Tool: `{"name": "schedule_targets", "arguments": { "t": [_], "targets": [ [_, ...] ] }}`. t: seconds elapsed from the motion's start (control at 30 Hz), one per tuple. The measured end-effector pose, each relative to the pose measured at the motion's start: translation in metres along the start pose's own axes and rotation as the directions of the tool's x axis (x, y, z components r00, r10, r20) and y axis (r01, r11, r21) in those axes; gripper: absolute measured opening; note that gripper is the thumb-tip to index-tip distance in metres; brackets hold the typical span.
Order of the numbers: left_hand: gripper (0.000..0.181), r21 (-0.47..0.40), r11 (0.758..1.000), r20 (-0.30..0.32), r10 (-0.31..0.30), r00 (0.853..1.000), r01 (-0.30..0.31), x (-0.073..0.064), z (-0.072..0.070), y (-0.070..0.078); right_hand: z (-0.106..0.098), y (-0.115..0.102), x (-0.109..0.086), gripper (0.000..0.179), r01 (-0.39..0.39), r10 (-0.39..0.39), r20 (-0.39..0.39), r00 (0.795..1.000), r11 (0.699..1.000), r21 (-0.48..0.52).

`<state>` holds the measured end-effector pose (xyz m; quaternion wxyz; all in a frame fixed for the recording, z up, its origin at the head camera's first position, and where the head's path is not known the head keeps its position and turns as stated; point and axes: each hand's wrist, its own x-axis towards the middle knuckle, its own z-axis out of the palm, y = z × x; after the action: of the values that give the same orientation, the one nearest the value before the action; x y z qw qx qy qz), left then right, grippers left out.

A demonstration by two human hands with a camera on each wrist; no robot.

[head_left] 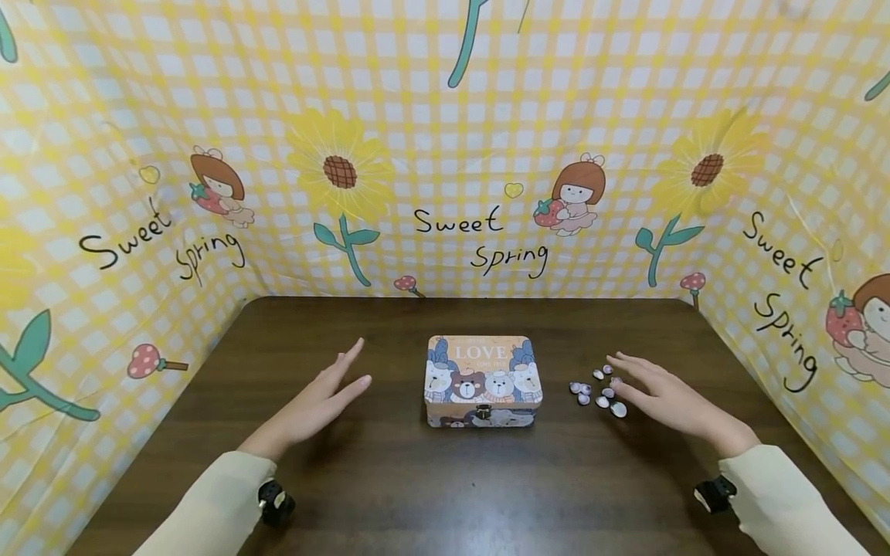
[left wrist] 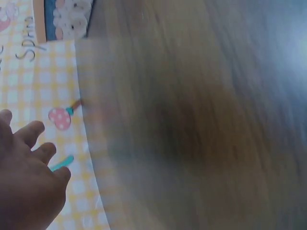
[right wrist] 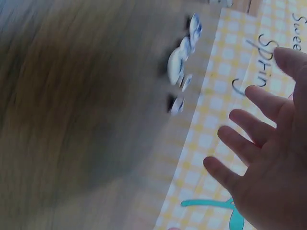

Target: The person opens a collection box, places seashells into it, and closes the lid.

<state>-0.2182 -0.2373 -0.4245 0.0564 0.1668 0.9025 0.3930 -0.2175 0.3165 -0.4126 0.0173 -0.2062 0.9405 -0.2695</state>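
A rectangular tin box (head_left: 483,378) with cartoon bears, the word LOVE and a front clasp sits with its lid down on the table. To its right lies a loose group of small white and purple seashells (head_left: 584,399). My left hand (head_left: 316,401) is held over the table left of the box, fingers extended and holding nothing. On the other side, my right hand (head_left: 660,398) hovers beside the shells, its fingertips overlapping their edge in the head view. In the right wrist view the fingers of the right hand (right wrist: 259,139) are spread, with shells (right wrist: 176,66) beyond them.
The dark brown wooden table (head_left: 389,494) has a yellow checked cloth (head_left: 445,154) hanging as a wall behind it and along both sides. Each wrist carries a small black device, one on the left (head_left: 276,503) and one on the right (head_left: 715,494).
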Motion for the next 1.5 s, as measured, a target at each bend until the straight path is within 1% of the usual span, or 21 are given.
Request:
{"name": "schedule_targets", "arguments": {
  "t": [0.13, 0.27, 0.4, 0.5, 0.6, 0.67, 0.77, 0.87, 0.97, 1.1, 1.17, 1.27, 1.4, 1.5],
  "targets": [
    [0.072, -0.048, 0.999, 0.009, -0.016, 1.0, 0.016, 0.003, 0.009, 0.008, 0.003, -0.008, 0.002, 0.056, 0.063, -0.063, -0.012, 0.998, 0.998, -0.001],
    [0.072, -0.072, 0.997, 0.008, -0.026, 1.0, 0.026, 0.007, 0.017, 0.016, 0.006, -0.014, 0.004, 0.053, 0.09, -0.09, -0.013, 0.996, 0.996, 0.001],
    [0.069, -0.122, 0.992, 0.001, -0.033, 0.999, 0.033, 0.01, 0.025, 0.02, 0.008, -0.02, 0.005, 0.045, 0.117, -0.117, 0.0, 0.993, 0.993, 0.036],
    [0.065, -0.168, 0.985, -0.014, -0.035, 0.999, 0.033, 0.013, 0.032, 0.023, 0.011, -0.024, 0.008, 0.039, 0.146, -0.148, 0.012, 0.989, 0.986, 0.079],
    [0.061, -0.195, 0.98, -0.029, -0.034, 0.999, 0.028, 0.017, 0.039, 0.026, 0.013, -0.028, 0.01, 0.034, 0.169, -0.174, 0.026, 0.984, 0.978, 0.125],
    [0.059, -0.2, 0.98, -0.038, -0.028, 0.999, 0.02, 0.019, 0.043, 0.028, 0.016, -0.031, 0.011, 0.032, 0.177, -0.184, 0.036, 0.982, 0.973, 0.147],
    [0.059, -0.198, 0.98, -0.043, -0.003, 0.999, -0.006, 0.023, 0.049, 0.03, 0.019, -0.035, 0.012, 0.029, 0.188, -0.199, 0.053, 0.978, 0.969, 0.162],
    [0.06, -0.19, 0.981, -0.037, 0.016, 0.999, -0.022, 0.027, 0.054, 0.032, 0.023, -0.039, 0.014, 0.029, 0.201, -0.217, 0.075, 0.973, 0.964, 0.174],
    [0.062, -0.204, 0.979, -0.023, 0.007, 1.0, -0.012, 0.029, 0.059, 0.033, 0.028, -0.043, 0.015, 0.03, 0.212, -0.234, 0.099, 0.967, 0.958, 0.195],
    [0.063, -0.248, 0.969, -0.007, -0.002, 1.0, 0.001, 0.032, 0.064, 0.035, 0.035, -0.05, 0.015, 0.03, 0.209, -0.245, 0.134, 0.96, 0.949, 0.237],
    [0.062, -0.267, 0.964, -0.002, -0.002, 1.0, 0.002, 0.033, 0.066, 0.035, 0.04, -0.054, 0.016, 0.03, 0.207, -0.256, 0.161, 0.953, 0.941, 0.266],
    [0.061, -0.282, 0.959, 0.005, 0.001, 1.0, 0.0, 0.035, 0.069, 0.035, 0.047, -0.061, 0.018, 0.032, 0.212, -0.287, 0.221, 0.932, 0.927, 0.309],
    [0.062, -0.269, 0.963, 0.003, -0.001, 1.0, 0.001, 0.037, 0.072, 0.033, 0.057, -0.072, 0.023, 0.035, 0.214, -0.317, 0.291, 0.903, 0.917, 0.336],
    [0.061, -0.261, 0.965, 0.0, -0.004, 1.0, 0.003, 0.037, 0.073, 0.033, 0.064, -0.08, 0.027, 0.038, 0.222, -0.338, 0.316, 0.886, 0.91, 0.349]
  ]
}}
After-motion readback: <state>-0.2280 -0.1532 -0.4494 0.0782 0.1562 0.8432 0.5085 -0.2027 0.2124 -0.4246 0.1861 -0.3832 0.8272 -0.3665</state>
